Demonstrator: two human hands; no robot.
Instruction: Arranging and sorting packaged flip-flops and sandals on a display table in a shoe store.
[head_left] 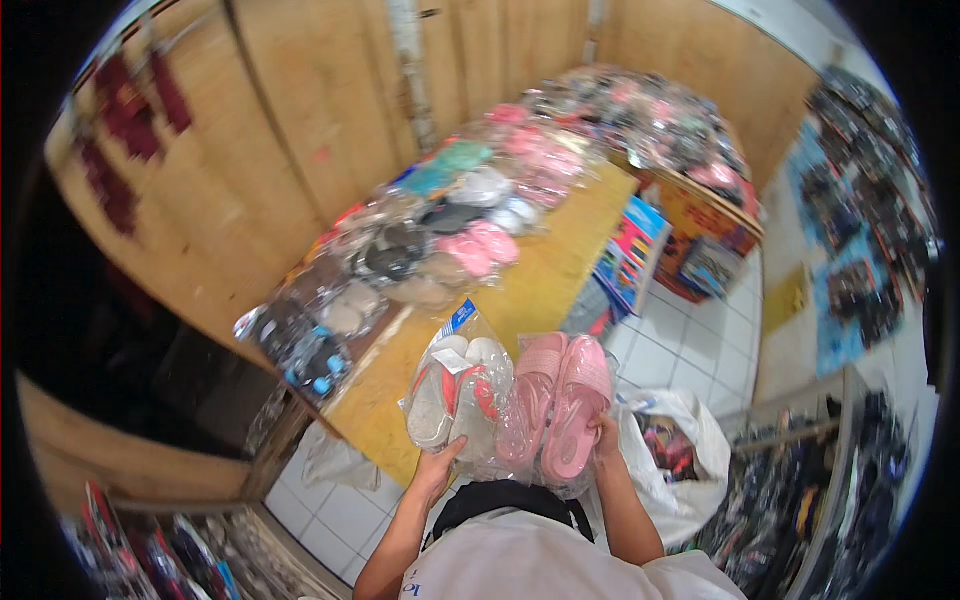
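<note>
My left hand (438,470) is closed on the lower edge of a clear plastic bag of grey sandals (430,405) with reddish straps and a blue header at the top. Beside it, a pair of pink slide sandals (582,405) in clear plastic is gripped at its right edge by my right hand (606,440). Both packs are held side by side in front of my body, their inner edges touching. They hang over the near side of a yellow table (565,270). My fingertips are partly hidden behind the packs.
Rows of bagged footwear, including pink slides (480,247) and teal ones (450,165), cover the table's far side. A white sack (710,440) with bagged goods stands on the tiled floor to my right. Packed shelves (780,500) flank me, and a patterned box (700,220) stands beyond the table.
</note>
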